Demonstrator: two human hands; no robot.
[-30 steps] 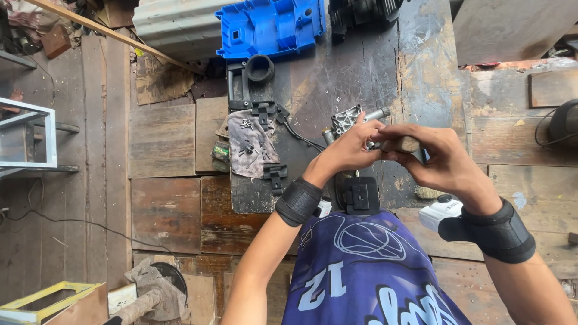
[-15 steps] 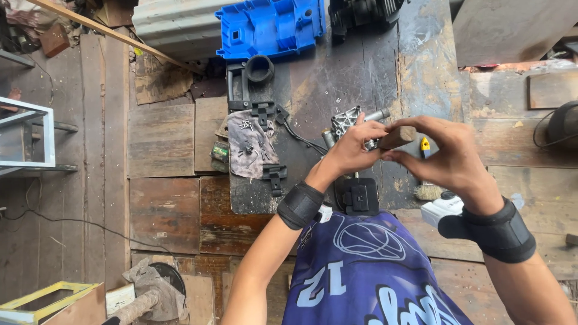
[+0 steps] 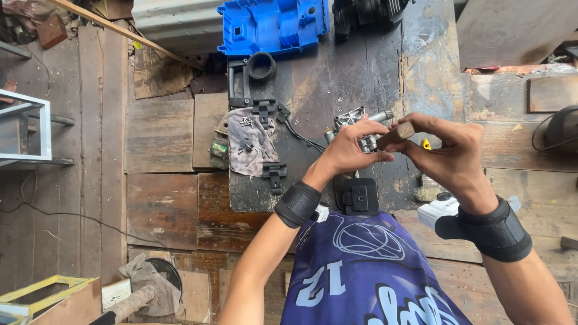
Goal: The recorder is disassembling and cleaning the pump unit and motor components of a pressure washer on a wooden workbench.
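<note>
My left hand [image 3: 349, 147] grips a grey metal machine part [image 3: 356, 123] with a short shaft sticking out to the right, held above the dark work board [image 3: 361, 66]. My right hand [image 3: 448, 153] is closed on a small wooden-handled tool [image 3: 398, 132], its handle end pressed close against the metal part. Both wrists wear black bands. A bit of yellow [image 3: 425, 144] shows under my right fingers.
A blue plastic housing [image 3: 274, 24] lies at the board's far edge, with black parts [image 3: 260, 66] and a grey rag [image 3: 253, 141] carrying small pieces to the left. A small brush [image 3: 428, 192] and white object [image 3: 438, 210] lie at right. A black device [image 3: 359, 197] hangs on my chest.
My right hand has shifted slightly, bringing the wooden handle up against the metal part. My left hand keeps the part in nearly the same place.
</note>
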